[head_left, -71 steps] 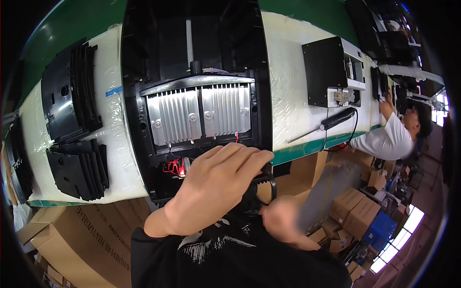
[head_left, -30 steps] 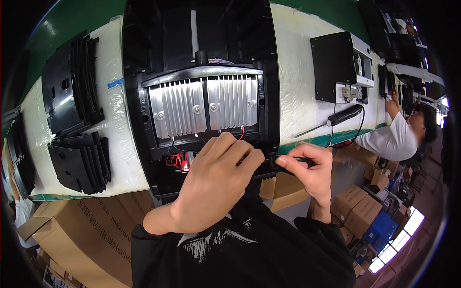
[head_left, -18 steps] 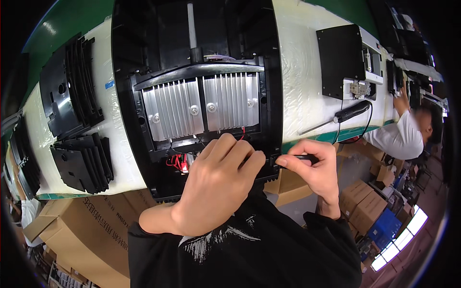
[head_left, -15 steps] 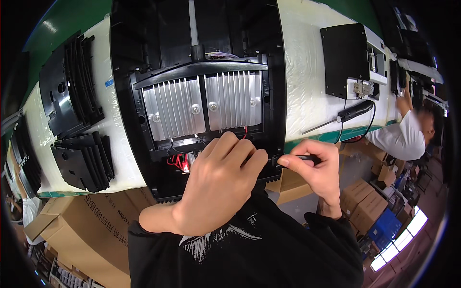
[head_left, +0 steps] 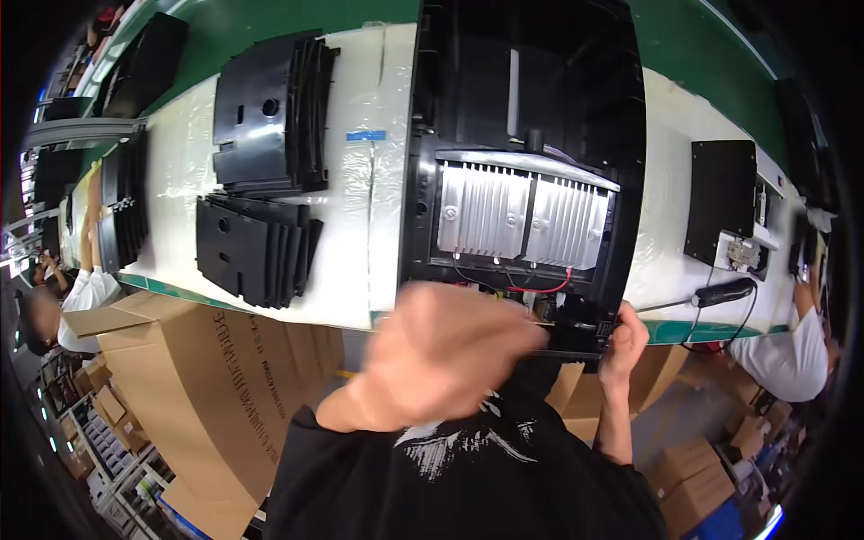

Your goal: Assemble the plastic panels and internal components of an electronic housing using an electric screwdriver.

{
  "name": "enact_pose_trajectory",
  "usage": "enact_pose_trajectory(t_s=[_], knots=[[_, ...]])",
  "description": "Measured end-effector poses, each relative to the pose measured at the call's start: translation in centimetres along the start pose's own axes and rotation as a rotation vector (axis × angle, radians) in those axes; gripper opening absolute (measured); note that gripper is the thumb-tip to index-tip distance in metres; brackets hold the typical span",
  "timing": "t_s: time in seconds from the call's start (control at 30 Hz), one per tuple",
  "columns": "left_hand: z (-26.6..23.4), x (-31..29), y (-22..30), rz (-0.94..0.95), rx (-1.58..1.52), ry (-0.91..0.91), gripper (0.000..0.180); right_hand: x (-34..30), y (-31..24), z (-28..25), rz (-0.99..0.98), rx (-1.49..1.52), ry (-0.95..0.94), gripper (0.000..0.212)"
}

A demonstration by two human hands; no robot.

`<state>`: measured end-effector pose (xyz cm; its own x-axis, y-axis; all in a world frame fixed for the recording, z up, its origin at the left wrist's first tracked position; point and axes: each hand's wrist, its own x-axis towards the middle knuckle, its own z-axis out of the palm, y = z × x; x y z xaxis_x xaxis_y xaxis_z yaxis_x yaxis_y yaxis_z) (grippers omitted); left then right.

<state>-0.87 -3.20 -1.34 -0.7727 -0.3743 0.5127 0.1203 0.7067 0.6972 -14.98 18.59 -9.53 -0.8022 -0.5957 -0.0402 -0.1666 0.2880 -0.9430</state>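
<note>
A large black plastic housing (head_left: 634, 180) lies on the table before me. Two finned silver heat sinks (head_left: 569, 220) are screwed down inside it, with a red wire (head_left: 544, 290) and dark wires along their near edge. My left hand (head_left: 441, 351), smeared by motion, hovers over the near left part of the housing, and its fingers cannot be read. Against the housing's near right corner, my right hand (head_left: 623, 349) is closed, thumb bent in toward the side wall beside a small black fitting (head_left: 605, 330). Whatever lies between its fingers is hidden.
Stacked black plastic panels (head_left: 256, 117) and smaller black panels (head_left: 256, 247) stand left. A black box-shaped unit (head_left: 720, 200) and a black-handled tool (head_left: 724, 292) with a cord lie right. Cardboard boxes (head_left: 207, 387) flank me below the table edge. Other people work at both sides.
The view has swung left, so the housing sits farther right. My left hand has drawn back from the wiring, uncovering the red wire. The black piece pinched in my right hand no longer shows.
</note>
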Motion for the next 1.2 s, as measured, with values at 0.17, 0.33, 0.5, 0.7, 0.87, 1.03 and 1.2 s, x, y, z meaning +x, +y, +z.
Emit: enact_pose_trajectory(t_s=[0.17, 0.33, 0.5, 0.7, 0.87, 1.03, 1.2], knots=[[-9.2, -3.5, -5.5, -0.657, 0.642, 0.282, 0.044, 0.5, -0.9, -1.6, -0.088, -0.131, 0.271, 0.047], [-14.8, -7.8, -8.5, -1.075, 0.813, 0.215, 0.088, 1.7, -3.2, -2.5, -0.147, -0.244, 0.253, 0.037], [-16.8, -9.8, -11.5, -1.022, 0.683, 0.114, 0.097, 1.9, -3.3, -1.8, -0.038, -0.109, 0.263, 0.024], [-18.0, -10.4, -14.9, -1.059, 0.579, 0.077, 0.105, 1.9, -3.0, -1.7, -0.01, -0.064, 0.19, 0.021], [-17.6, -8.9, -13.9, -1.095, 0.606, 0.158, 0.101, 1.9, -3.0, -1.3, -0.004, -0.078, 0.169, 0.019], [-18.0, -9.2, -13.5, -1.012, 0.689, 0.329, 0.093, 1.9, -3.1, -1.6, -0.028, -0.118, 0.167, 0.019], [-18.1, -10.0, -14.2, -0.91, 0.631, 0.424, 0.086, 2.2, -3.3, -1.4, -0.043, -0.11, 0.156, 0.02]])
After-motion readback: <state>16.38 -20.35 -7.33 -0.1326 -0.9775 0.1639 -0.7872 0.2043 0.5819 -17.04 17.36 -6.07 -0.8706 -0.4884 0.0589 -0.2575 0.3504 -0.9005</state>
